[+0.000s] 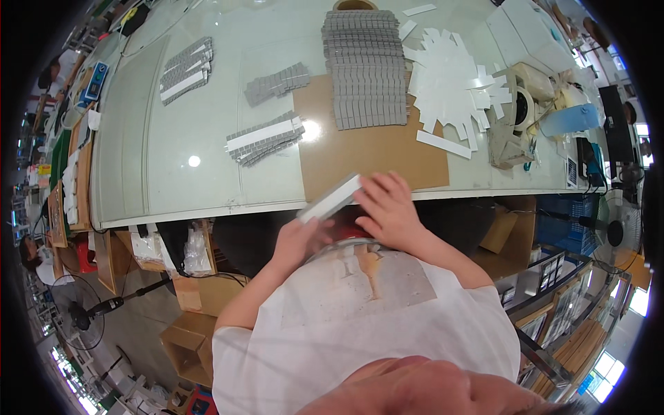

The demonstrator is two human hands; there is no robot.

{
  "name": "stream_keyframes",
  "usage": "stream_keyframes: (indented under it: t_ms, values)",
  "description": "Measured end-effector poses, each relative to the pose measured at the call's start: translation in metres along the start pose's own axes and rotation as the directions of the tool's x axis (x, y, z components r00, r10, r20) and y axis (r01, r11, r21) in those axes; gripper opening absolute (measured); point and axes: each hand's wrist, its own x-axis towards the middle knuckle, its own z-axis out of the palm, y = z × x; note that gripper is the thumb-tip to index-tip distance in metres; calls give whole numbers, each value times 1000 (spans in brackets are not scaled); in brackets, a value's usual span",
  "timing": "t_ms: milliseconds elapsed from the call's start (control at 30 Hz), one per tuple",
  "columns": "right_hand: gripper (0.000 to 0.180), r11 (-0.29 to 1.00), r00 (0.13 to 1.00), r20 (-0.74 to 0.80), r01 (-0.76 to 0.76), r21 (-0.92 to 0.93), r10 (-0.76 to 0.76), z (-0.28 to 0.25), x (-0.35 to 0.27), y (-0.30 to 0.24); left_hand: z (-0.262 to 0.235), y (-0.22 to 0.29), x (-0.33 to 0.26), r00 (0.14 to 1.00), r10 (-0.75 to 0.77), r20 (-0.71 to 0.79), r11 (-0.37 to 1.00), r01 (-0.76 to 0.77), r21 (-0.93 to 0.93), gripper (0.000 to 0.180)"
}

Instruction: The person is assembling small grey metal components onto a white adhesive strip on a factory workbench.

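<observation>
In front of my body, near the table's front edge, a narrow grey strip with a white face (330, 199) slants up to the right. My left hand (299, 238) is closed around its lower end; the fingers there are partly blurred. At the strip's upper end, my right hand (391, 213) touches it with the fingers stretched out and the thumb apart. Beyond my hands lies a brown cardboard sheet (373, 162), bearing a long overlapping row of grey segmented strips (369, 76). To its left rest a grey strip stack with a white top piece (265, 138) and a smaller grey stack (277, 84).
Right of the cardboard is a pile of loose white strips (446, 76). A tape dispenser (512, 131), a blue bottle (569, 120) and a white box (529, 34) stand farther right. Another grey-and-white stack (187, 71) sits far left. A fan (79, 315) stands below on the left.
</observation>
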Motion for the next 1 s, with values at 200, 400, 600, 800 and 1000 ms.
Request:
stream_keyframes:
  t_ms: [200,400,600,800,1000]
  values:
    - [16,963,943,-232,-260,-75,236,-21,38,69,-15,60,-16,951,213,-223,968,-175,178,31]
    - [8,956,931,-276,-277,-100,241,-31,58,143,-75,167,23,950,230,-213,909,-131,396,35]
    - [10,929,942,-271,-269,-255,198,-29,62,136,-89,199,43,873,267,-407,444,264,856,41]
    - [10,935,947,-288,-226,-275,144,-26,63,137,-56,137,29,757,634,-157,436,-183,881,25]
    - [14,906,958,-273,-188,-378,85,-31,61,131,3,97,28,726,675,129,339,-461,820,11]
